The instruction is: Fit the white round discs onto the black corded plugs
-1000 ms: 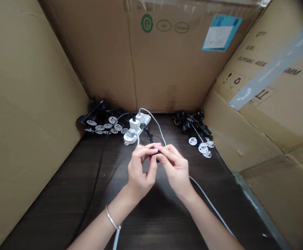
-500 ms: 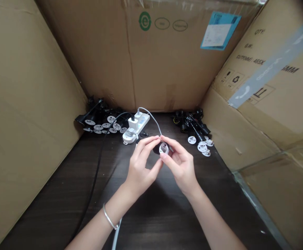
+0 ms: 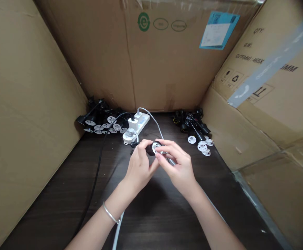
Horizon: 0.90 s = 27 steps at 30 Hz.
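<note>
Pinching a black lamp holder [image 3: 150, 149] between the thumb and fingers of the left hand [image 3: 141, 163], above the dark wood counter [image 3: 49, 215]; pressing the bunched fingertips of the right hand [image 3: 178, 166] onto a white plastic ring [image 3: 155, 147] at the holder's end; showing, just beyond both hands, a white power strip [image 3: 141, 125] with white plugs inserted; showing a black cable [image 3: 96, 177] and a white cable [image 3: 117, 232] running along the counter; showing further black lamp holders [image 3: 101, 119] heaped with white discs [image 3: 202, 147] toward both far corners; showing cardboard walls [image 3: 31, 104] enclosing the counter on three sides; showing a metal bangle [image 3: 110, 213] circling the left wrist.
</note>
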Tool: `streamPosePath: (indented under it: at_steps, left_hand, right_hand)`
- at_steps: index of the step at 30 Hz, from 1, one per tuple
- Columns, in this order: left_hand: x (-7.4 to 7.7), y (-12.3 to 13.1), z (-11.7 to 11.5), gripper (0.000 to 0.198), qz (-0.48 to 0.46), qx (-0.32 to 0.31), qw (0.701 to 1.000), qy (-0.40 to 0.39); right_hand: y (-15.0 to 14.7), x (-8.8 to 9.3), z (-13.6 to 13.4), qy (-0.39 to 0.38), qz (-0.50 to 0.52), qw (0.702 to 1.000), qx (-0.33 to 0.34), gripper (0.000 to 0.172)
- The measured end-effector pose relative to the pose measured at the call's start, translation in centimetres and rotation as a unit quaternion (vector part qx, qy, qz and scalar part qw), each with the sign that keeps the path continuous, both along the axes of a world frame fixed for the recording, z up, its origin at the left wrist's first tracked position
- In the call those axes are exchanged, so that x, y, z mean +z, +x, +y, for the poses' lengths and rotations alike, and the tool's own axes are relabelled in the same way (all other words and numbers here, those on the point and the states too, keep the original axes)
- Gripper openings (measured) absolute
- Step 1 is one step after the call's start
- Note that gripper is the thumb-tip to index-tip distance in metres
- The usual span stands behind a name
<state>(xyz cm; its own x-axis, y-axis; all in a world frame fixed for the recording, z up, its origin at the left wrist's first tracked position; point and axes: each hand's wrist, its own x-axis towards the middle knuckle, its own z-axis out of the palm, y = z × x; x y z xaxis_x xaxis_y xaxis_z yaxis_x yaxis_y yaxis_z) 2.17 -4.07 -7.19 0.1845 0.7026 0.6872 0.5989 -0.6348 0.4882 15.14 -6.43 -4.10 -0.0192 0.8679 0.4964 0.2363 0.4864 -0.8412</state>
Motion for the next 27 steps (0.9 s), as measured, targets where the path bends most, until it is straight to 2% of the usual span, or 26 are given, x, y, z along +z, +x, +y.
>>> streamPosePath:
  at_steps: [5, 9, 13, 16, 27]
  left_hand:
    - [0.1, -0.1, 0.2, 0.039, 0.009, -0.013, 1.000, 0.018]
    - [0.2, -0.5, 0.5, 0.037, 0.020, -0.059, 0.998, 0.023]
    - [0.2, -1.0, 0.9, 0.035, 0.027, -0.129, 0.991, -0.031]
    - [0.0, -1.2, 1.1, 0.034, 0.011, -0.154, 0.986, -0.063]
    - [-0.3, -1.5, 1.4, 0.040, -0.036, -0.137, 0.987, -0.080]
  right_hand:
    - [0.5, 0.3, 0.1, -0.028, -0.038, 0.999, -0.003, 0.011]
    - [0.8, 0.8, 0.0, -0.066, -0.037, 0.996, 0.039, 0.010]
    - [1.3, 1.0, 0.1, -0.104, -0.050, 0.991, 0.067, 0.012]
    - [1.7, 1.0, 0.2, -0.112, -0.050, 0.989, 0.077, 0.012]
    - [1.7, 1.2, 0.1, -0.090, -0.006, 0.993, 0.078, 0.011]
